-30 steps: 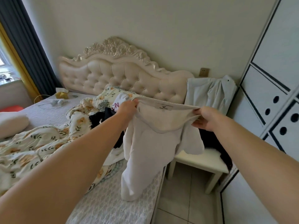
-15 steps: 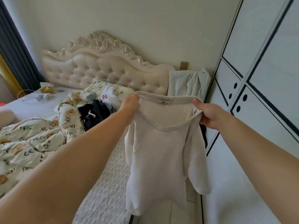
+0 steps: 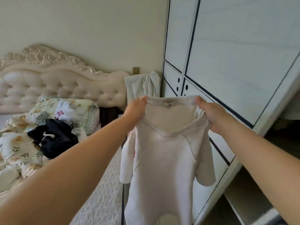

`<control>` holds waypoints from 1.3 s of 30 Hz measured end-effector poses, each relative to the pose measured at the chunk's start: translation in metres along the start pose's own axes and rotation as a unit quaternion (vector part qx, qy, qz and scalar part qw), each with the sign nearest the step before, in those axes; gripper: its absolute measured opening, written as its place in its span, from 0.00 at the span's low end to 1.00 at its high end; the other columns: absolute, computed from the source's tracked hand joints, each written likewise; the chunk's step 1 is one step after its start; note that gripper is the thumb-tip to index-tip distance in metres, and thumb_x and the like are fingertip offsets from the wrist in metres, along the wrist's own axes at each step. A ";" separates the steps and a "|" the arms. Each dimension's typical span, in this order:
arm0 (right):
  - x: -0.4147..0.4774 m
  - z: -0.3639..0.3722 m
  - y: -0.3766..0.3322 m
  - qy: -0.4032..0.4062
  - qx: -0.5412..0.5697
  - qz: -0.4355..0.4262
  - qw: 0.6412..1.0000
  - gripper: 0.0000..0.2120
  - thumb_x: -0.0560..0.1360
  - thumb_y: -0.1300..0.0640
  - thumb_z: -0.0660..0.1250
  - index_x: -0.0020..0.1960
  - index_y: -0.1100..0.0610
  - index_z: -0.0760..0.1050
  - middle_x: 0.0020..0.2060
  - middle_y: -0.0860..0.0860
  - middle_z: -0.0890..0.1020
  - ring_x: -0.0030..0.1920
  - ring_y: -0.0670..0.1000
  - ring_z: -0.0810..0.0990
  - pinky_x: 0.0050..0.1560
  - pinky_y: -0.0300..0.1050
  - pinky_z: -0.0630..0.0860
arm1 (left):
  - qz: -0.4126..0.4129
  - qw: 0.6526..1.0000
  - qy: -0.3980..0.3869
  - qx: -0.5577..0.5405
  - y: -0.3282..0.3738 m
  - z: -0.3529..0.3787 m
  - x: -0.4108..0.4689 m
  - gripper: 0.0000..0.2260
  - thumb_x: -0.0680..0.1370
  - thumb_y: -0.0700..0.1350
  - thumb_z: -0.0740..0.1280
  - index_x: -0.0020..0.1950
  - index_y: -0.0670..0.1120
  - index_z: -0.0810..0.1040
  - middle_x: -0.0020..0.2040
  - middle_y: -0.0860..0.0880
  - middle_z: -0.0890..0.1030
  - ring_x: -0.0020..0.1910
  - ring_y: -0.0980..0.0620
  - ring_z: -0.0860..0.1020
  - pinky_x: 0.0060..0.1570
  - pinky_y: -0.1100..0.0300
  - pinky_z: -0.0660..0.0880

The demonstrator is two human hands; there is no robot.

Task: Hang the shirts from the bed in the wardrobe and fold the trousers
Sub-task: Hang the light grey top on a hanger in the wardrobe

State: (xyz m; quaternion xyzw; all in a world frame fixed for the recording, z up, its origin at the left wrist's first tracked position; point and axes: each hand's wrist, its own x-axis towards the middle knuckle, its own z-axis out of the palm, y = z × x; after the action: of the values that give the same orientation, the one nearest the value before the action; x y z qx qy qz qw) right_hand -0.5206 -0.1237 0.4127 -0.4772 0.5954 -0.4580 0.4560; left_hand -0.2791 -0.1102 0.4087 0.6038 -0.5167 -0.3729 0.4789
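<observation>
your left hand (image 3: pixel 137 108) and right hand (image 3: pixel 211 115) pinch collar of white shirt (image 3: pixel 164 159), hanging clear beside wardrobe (image 3: pixel 235 62). keep neck stretched wide, find hanger, avoid dragging hem.

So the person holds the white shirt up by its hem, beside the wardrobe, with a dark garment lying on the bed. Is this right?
Not quite. The head view shows the white shirt held by its neckline, not its hem: the left grip and right grip pinch it on either side of the label. The rest stands: it is beside the wardrobe, with the dark garment on the bed.
</observation>
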 end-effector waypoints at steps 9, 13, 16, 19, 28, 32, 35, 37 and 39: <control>-0.103 -0.067 -0.020 0.189 -0.006 -0.118 0.975 0.35 0.73 0.40 0.65 0.62 0.71 0.68 0.60 0.67 0.73 0.59 0.67 0.73 0.63 0.63 0.69 | 0.143 0.988 -0.053 0.008 0.057 0.059 -0.042 0.10 0.81 0.55 0.56 0.47 0.56 0.76 0.43 0.57 0.77 0.48 0.53 0.76 0.52 0.58 0.71; -0.140 -0.105 -0.042 0.265 0.000 -0.148 0.953 0.33 0.74 0.41 0.65 0.60 0.71 0.70 0.41 0.51 0.75 0.43 0.49 0.74 0.54 0.55 0.74 | 0.227 0.971 -0.074 0.001 0.094 0.085 -0.063 0.13 0.81 0.54 0.58 0.42 0.50 0.76 0.36 0.56 0.75 0.36 0.59 0.72 0.37 0.67 0.69; -0.160 -0.141 -0.068 0.327 0.000 -0.149 0.933 0.26 0.74 0.40 0.64 0.52 0.64 0.78 0.50 0.58 0.78 0.53 0.57 0.76 0.55 0.54 0.74 | 0.277 0.957 -0.088 0.002 0.128 0.102 -0.075 0.18 0.81 0.54 0.58 0.38 0.43 0.72 0.32 0.51 0.71 0.33 0.52 0.69 0.35 0.58 0.65; -0.178 -0.182 -0.096 0.370 0.005 -0.160 0.915 0.17 0.73 0.37 0.63 0.39 0.51 0.75 0.41 0.48 0.80 0.45 0.50 0.79 0.44 0.45 0.76 | 0.327 0.942 -0.080 -0.011 0.170 0.123 -0.087 0.18 0.81 0.54 0.57 0.36 0.45 0.67 0.30 0.52 0.66 0.30 0.53 0.65 0.28 0.64 0.61; -0.229 -0.290 -0.143 0.519 -0.120 -0.188 0.825 0.20 0.78 0.39 0.55 0.39 0.53 0.72 0.33 0.45 0.73 0.33 0.42 0.70 0.29 0.38 0.63 | 0.346 0.918 -0.160 -0.109 0.270 0.212 -0.142 0.20 0.82 0.55 0.52 0.44 0.43 0.75 0.38 0.50 0.75 0.38 0.53 0.73 0.39 0.59 0.70; -0.250 -0.330 -0.152 0.578 -0.137 -0.185 0.783 0.22 0.78 0.39 0.56 0.37 0.56 0.70 0.31 0.47 0.71 0.31 0.45 0.68 0.29 0.38 0.63 | 0.361 0.901 -0.218 -0.104 0.304 0.249 -0.161 0.18 0.82 0.57 0.52 0.48 0.48 0.76 0.41 0.52 0.75 0.44 0.50 0.73 0.45 0.57 0.68; -0.263 -0.361 -0.160 0.601 -0.149 -0.183 0.764 0.24 0.78 0.40 0.56 0.33 0.58 0.67 0.30 0.51 0.71 0.30 0.48 0.68 0.29 0.42 0.63 | 0.399 0.881 -0.244 -0.074 0.329 0.273 -0.173 0.21 0.81 0.59 0.53 0.48 0.44 0.77 0.47 0.44 0.79 0.50 0.45 0.75 0.47 0.56 0.68; -0.269 -0.381 -0.165 0.614 -0.155 -0.181 0.753 0.25 0.78 0.41 0.56 0.31 0.58 0.65 0.30 0.52 0.70 0.29 0.49 0.68 0.28 0.42 0.63 | 0.431 0.863 -0.259 -0.053 0.345 0.290 -0.182 0.23 0.79 0.61 0.55 0.47 0.42 0.75 0.47 0.43 0.79 0.50 0.45 0.76 0.47 0.56 0.69; -0.274 -0.399 -0.167 0.621 -0.157 -0.175 0.748 0.25 0.79 0.41 0.56 0.30 0.58 0.64 0.30 0.52 0.70 0.30 0.51 0.68 0.29 0.43 0.63 | 0.462 0.849 -0.258 -0.009 0.360 0.307 -0.188 0.21 0.78 0.62 0.58 0.48 0.42 0.73 0.42 0.49 0.76 0.46 0.48 0.74 0.41 0.58 0.66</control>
State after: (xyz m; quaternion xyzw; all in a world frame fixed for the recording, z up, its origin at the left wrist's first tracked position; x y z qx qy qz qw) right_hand -0.8517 0.1692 0.6709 -0.2483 0.7168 -0.6252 -0.1838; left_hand -0.7004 0.0128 0.6660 0.1737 -0.8376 -0.2555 0.4506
